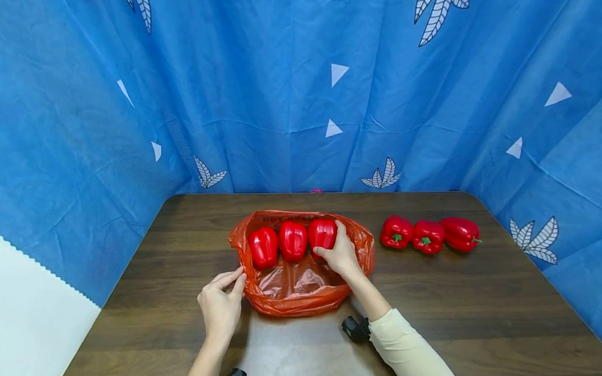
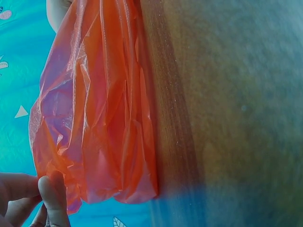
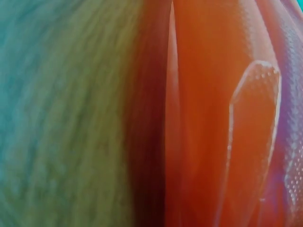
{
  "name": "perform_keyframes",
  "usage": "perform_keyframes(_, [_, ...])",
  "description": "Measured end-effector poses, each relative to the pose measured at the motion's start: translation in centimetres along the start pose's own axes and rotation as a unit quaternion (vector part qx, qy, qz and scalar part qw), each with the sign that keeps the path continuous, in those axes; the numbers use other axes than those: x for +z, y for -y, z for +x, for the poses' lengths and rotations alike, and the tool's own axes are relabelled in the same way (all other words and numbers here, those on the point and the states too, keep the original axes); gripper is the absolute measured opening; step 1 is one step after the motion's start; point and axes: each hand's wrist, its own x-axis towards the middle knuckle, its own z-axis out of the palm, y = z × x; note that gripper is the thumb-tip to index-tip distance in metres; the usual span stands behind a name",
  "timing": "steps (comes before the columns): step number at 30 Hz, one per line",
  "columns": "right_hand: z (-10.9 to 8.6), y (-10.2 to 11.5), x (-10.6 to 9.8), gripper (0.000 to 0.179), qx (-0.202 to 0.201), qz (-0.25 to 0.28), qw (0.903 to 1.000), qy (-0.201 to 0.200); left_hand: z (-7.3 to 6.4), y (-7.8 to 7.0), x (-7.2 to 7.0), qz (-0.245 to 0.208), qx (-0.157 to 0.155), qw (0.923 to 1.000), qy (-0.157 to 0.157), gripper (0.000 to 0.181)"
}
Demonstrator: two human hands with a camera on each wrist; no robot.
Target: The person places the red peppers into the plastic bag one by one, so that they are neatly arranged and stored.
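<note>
An orange-red plastic bag point(image 1: 296, 305) lies spread with its mouth facing up in the head view. My left hand point(image 1: 221, 305) pinches the bag's left rim between thumb and fingertips; the left wrist view shows the same pinch by the left hand point(image 2: 33, 198) on the crumpled film. Inside the bag, a left red bell pepper point(image 1: 263, 248) and a middle one point(image 1: 293, 241) lie side by side. My right hand point(image 1: 339, 254) reaches over the near right rim and grips the right-hand bell pepper point(image 1: 322, 235) in the bag. Bag film fills much of the right wrist view, hiding that hand.
Right of the bag, three more red bell peppers point(image 1: 428, 237) lie in a row on the brown wooden table point(image 1: 477, 308). A blue patterned curtain point(image 1: 295, 98) hangs behind the table. Something white point(image 1: 18, 304) borders it at left.
</note>
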Motion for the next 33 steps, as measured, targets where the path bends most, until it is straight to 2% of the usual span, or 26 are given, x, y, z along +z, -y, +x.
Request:
perform_keyframes(12, [-0.4,0.1,-0.2,0.1,0.004,-0.011,0.9993,0.035,-0.1,0.0,0.1,-0.005,-0.005,1.0,0.002,0.013])
perform_keyframes(18, [-1.3,0.3,-0.7,0.101,-0.022,-0.023,0.9982,0.051,-0.1,-0.1,0.0,-0.001,-0.002,1.0,0.0,0.013])
perform_keyframes(23, [-2.6,0.4,-2.0,0.1,-0.057,-0.036,0.9952,0.07,-0.1,-0.1,0.0,-0.001,-0.003,1.0,0.0,0.013])
perform_keyframes(28, [-4.1,0.8,-4.2,0.094,-0.091,0.006,0.9905,0.103,-0.2,-0.1,0.0,0.0,-0.003,1.0,-0.001,0.014])
perform_keyframes(33, [-5.4,0.4,-7.1,0.086,-0.11,0.072,0.9792,0.155,-0.1,-0.1,0.0,0.002,-0.004,1.0,-0.001,0.014])
